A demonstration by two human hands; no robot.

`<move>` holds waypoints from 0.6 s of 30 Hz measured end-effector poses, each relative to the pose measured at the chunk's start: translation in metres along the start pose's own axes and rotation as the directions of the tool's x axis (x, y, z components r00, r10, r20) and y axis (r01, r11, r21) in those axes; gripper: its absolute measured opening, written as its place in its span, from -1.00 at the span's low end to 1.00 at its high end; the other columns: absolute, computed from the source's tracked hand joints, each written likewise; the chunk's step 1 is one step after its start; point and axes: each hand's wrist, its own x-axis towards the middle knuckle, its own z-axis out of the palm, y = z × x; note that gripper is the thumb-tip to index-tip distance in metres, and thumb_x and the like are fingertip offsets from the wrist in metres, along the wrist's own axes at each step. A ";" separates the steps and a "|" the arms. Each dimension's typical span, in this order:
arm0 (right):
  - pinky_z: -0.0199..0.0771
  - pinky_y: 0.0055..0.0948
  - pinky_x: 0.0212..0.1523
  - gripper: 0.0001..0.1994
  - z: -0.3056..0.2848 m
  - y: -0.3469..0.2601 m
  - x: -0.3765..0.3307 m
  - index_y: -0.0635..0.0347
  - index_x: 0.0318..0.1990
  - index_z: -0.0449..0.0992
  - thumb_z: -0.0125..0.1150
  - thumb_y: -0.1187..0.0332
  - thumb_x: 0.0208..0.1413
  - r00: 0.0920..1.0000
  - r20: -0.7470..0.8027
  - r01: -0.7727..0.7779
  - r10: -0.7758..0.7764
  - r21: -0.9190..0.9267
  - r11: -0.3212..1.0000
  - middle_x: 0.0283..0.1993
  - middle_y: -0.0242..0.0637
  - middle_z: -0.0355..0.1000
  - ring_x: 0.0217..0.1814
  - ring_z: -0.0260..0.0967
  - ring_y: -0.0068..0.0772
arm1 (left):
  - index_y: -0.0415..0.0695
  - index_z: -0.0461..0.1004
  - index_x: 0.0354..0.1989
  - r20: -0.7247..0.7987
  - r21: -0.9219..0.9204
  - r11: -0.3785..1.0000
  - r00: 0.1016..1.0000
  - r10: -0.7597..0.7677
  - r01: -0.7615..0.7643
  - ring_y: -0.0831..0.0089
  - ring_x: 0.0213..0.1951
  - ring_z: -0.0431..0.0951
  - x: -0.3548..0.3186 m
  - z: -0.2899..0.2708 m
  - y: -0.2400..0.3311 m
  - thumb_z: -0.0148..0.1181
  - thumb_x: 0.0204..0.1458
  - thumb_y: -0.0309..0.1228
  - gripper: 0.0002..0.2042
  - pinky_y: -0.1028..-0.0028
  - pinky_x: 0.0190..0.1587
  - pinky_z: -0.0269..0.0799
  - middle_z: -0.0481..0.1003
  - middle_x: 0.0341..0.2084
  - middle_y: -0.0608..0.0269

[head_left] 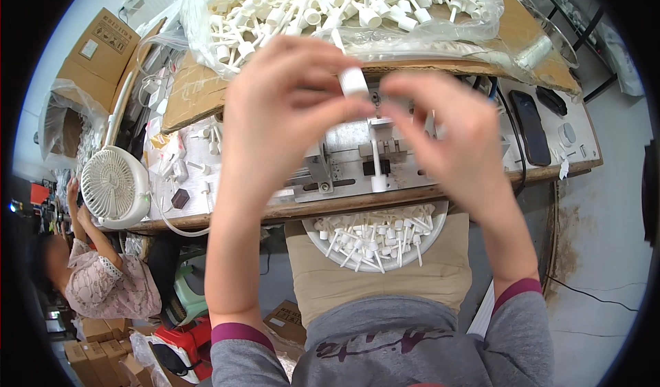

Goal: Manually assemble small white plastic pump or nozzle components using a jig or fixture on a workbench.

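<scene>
Raised over the bench, my left hand [278, 105] pinches a white plastic cap with a thin stem [354, 82] between thumb and fingers. My right hand [450, 122] is close to that cap from the other side, thumb and forefinger pointing at it. Motion smears its fingertips, so I cannot tell whether they grip anything. Below and between the hands sits a metal fixture [326, 184] on the bench. Another white stemmed cap [377, 163] lies in it, with its wide end toward me.
A plastic bag [491, 8] heaped with white stemmed parts [295, 8] lies on cardboard [182, 101] at the back. A bowl [441, 225] of similar parts rests on my lap. A fan [113, 187] stands left, a phone [529, 127] right. Another person [110, 280] sits far left.
</scene>
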 end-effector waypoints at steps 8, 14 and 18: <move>0.51 -0.25 -0.11 -0.83 0.024 0.061 0.098 0.31 -0.20 0.58 0.26 0.45 0.04 0.968 0.250 0.073 0.011 -0.326 0.942 -0.23 -0.04 0.53 -0.11 0.51 -0.15 | -0.17 0.63 -0.12 0.216 0.566 0.804 0.974 0.065 -0.179 0.36 -0.43 0.64 -0.097 0.048 -0.003 0.41 -0.08 -0.51 -0.71 0.46 -0.36 0.55 0.58 0.06 0.15; 0.51 -0.20 -0.08 -0.80 0.014 0.051 0.092 0.37 -0.19 0.58 0.25 0.41 0.08 0.928 0.328 -0.201 0.176 0.046 0.978 -0.24 0.02 0.53 -0.15 0.52 -0.02 | -0.13 0.65 -0.17 0.274 0.654 0.723 0.960 0.048 -0.223 0.34 -0.60 0.55 -0.097 0.062 -0.023 0.41 -0.08 -0.43 -0.74 0.44 -0.47 0.47 0.61 0.02 0.20; 0.50 -0.43 -0.20 -0.82 -0.006 0.037 0.065 0.30 -0.17 0.59 0.32 0.46 0.07 0.955 0.241 -0.241 0.175 0.283 0.928 -0.17 -0.17 0.56 -0.17 0.51 -0.36 | -0.13 0.65 -0.17 0.300 0.634 0.740 0.953 0.031 -0.224 0.34 -0.59 0.56 -0.090 0.060 -0.022 0.42 -0.10 -0.41 -0.73 0.43 -0.46 0.48 0.62 0.01 0.19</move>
